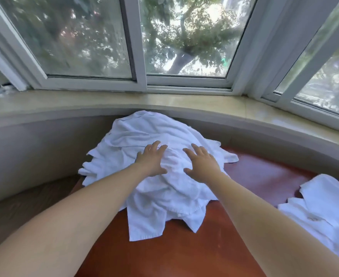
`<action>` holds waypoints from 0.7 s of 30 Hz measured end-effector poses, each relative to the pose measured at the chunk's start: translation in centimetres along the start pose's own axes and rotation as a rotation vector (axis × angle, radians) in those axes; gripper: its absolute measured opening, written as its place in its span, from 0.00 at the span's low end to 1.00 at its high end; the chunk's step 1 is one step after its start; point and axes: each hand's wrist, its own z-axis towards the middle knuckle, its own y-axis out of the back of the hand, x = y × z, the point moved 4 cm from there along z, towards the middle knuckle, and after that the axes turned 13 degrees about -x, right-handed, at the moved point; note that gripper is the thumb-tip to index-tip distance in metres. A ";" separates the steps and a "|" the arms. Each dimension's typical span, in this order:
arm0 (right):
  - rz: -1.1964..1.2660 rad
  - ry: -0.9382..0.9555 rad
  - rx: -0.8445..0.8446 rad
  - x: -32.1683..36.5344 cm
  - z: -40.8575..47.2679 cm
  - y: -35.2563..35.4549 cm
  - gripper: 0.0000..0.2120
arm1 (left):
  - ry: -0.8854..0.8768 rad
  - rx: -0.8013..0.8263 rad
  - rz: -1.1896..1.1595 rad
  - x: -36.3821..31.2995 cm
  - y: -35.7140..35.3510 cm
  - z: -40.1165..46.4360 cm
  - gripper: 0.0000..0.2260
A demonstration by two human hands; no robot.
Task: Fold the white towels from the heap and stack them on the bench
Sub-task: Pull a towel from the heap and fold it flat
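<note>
Left hand (151, 159) & right hand (201, 165) lie flat, fingers spread, on heap (160, 188); risk: grabbing 2+ tangled towels, dragging heap off bench (184, 246).

A heap of white towels (160, 176) lies rumpled on the reddish-brown worktop (184, 246), its far edge up against the wall under the window sill. Corners and loose ends spill out on all sides. Well apart to the right, a few more white towels (324, 206) lie flatter, overlapping one another.
</note>
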 end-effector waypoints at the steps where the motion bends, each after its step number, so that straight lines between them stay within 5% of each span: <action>1: 0.006 0.009 0.013 1.0 1.1 -0.8 0.36 | 0.009 0.020 0.006 1.5 -0.4 0.6 0.46; 21: 0.123 -0.269 0.409 4.2 15.6 -12.1 0.68 | -0.001 0.277 -0.014 10.7 -9.8 14.6 0.67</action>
